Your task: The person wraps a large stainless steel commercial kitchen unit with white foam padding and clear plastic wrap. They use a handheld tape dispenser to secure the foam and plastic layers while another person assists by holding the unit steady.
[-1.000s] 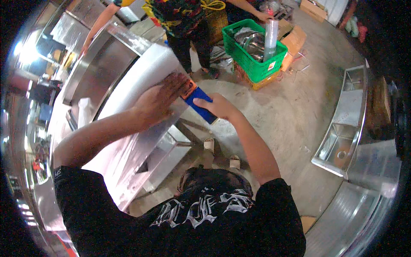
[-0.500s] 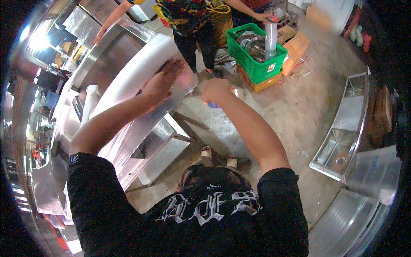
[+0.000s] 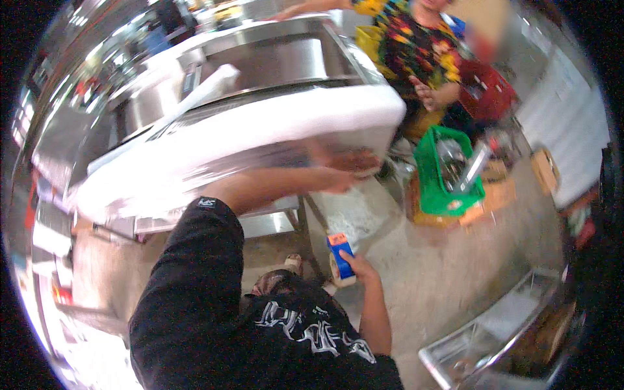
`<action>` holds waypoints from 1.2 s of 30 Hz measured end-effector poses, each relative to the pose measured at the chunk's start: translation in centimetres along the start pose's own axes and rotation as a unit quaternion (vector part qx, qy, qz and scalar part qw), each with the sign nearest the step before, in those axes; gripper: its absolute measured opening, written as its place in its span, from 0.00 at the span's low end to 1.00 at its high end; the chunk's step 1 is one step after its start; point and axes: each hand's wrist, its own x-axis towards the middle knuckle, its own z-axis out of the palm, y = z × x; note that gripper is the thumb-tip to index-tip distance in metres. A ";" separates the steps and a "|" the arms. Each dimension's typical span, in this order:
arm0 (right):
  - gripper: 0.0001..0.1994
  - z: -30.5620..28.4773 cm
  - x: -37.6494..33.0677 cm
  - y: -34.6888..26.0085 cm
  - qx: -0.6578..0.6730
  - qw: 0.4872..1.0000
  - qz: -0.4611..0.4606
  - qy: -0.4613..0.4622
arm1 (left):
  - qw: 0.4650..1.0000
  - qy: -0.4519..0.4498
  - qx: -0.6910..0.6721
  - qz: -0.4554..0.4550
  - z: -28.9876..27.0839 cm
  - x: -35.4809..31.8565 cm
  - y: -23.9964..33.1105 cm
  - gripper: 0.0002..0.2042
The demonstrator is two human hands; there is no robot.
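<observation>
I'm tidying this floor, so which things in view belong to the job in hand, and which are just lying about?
In use:
blue tool with orange end, in the right hand
white-wrapped steel unit, left hand at its edge

Apparently just lying about:
green crate
cardboard beside it
steel sink, lower right

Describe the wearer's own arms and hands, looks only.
Black short sleeve on the left arm, small white marking near its hem. Black shirt with large white lettering. Left hand and right hand ungloved; left motion-blurred. No cables visible.
</observation>
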 end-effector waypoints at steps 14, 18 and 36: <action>0.22 1.8 -6.3 2.2 0.153 0.975 0.064 0.145 | 0.876 -0.153 -0.189 -0.417 -22.3 -34.9 -11.1 0.57; 0.22 7.2 -6.4 -1.1 0.126 0.974 0.057 0.178 | 0.874 -0.141 -0.268 -0.379 -19.4 -40.1 -13.6 0.52; 0.20 33.7 -8.8 -12.5 0.155 0.938 -0.115 0.288 | 0.809 -0.075 -0.560 -0.162 -15.4 -48.7 -23.5 0.50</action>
